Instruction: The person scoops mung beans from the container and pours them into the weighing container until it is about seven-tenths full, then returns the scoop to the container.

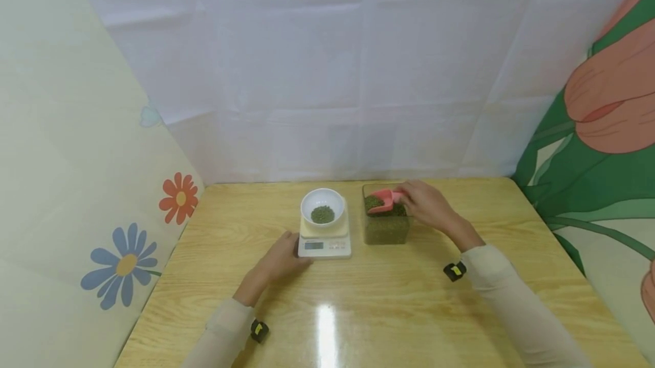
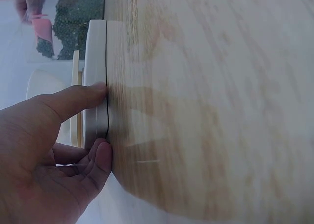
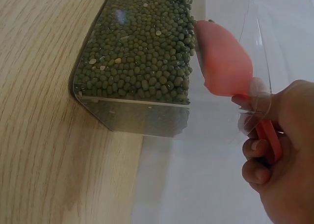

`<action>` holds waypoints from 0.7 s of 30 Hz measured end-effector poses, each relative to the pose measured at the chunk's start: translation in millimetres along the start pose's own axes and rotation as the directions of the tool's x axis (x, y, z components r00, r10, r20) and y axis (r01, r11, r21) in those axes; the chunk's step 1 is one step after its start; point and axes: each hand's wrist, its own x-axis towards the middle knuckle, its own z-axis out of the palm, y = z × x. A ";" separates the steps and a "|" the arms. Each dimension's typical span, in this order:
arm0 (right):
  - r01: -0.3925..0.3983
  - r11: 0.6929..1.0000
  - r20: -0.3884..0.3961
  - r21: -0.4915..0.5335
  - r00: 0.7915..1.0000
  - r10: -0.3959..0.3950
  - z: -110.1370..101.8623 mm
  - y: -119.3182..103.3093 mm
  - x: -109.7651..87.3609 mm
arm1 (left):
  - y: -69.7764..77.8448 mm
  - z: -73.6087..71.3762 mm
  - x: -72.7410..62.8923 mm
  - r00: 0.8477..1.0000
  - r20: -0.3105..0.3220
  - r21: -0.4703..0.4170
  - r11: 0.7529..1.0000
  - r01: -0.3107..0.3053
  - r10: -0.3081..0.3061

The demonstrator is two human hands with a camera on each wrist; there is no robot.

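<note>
A white digital kitchen scale [image 1: 338, 253] stands on the table, carrying a white bowl [image 1: 335, 198] with a small heap of green mung beans [image 1: 322, 215] inside. My left hand [image 1: 282, 256] holds the scale's front left corner, thumb along the front edge [image 2: 96, 104] and fingers curled at its side. To the right is a clear plastic container [image 1: 385, 234] filled about halfway with mung beans [image 3: 142, 47]. My right hand [image 1: 427, 204] grips the handle of a pink scoop [image 3: 226, 62] inside the container's opening. The scoop holds some beans in the head view, its tip at the bean surface.
The wooden table [image 1: 389, 300] reaches back to a white cloth backdrop [image 1: 307, 72]. Flower-painted panels [image 1: 61, 157] stand along the left and right sides. A black band [image 1: 454, 270] is worn at each wrist.
</note>
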 end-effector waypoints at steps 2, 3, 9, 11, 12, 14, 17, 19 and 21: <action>-0.006 1.000 -0.003 0.007 1.000 0.006 0.3 0.6 -1.2 | -0.1 0.1 0.4 1.000 0.000 0.004 1.000 -0.008 0.008; -0.010 1.000 -0.006 0.011 1.000 0.010 0.5 1.0 -1.7 | -0.1 0.1 0.4 1.000 0.002 0.004 1.000 -0.004 0.004; -0.022 0.999 -0.031 0.031 0.999 0.023 1.4 2.7 -4.2 | 0.7 -0.3 0.6 1.000 0.004 0.000 1.000 0.014 -0.014; -0.020 0.999 -0.039 0.037 0.999 0.022 1.1 2.6 -5.1 | 1.2 -0.6 0.6 1.000 0.003 0.002 1.000 0.008 -0.008; -0.021 0.999 -0.042 0.043 0.999 0.022 1.1 2.7 -5.5 | 1.4 -0.8 0.5 1.000 0.002 0.002 1.000 0.007 -0.007; -0.022 0.999 -0.045 0.050 0.999 0.024 1.1 2.8 -6.0 | 1.6 -1.1 0.5 1.000 0.000 0.004 1.000 0.003 -0.003; -0.028 0.998 -0.045 0.055 0.999 0.031 1.6 3.3 -6.2 | 1.0 -1.0 0.3 1.000 -0.004 0.003 1.000 0.003 -0.003; -0.034 0.998 -0.042 0.056 0.998 0.036 1.9 3.8 -6.2 | 0.3 -0.7 0.2 1.000 -0.005 0.005 1.000 0.001 -0.001; -0.040 0.998 -0.040 0.053 0.998 0.042 1.8 4.0 -5.8 | -0.5 0.0 0.2 1.000 -0.008 0.010 1.000 -0.004 0.004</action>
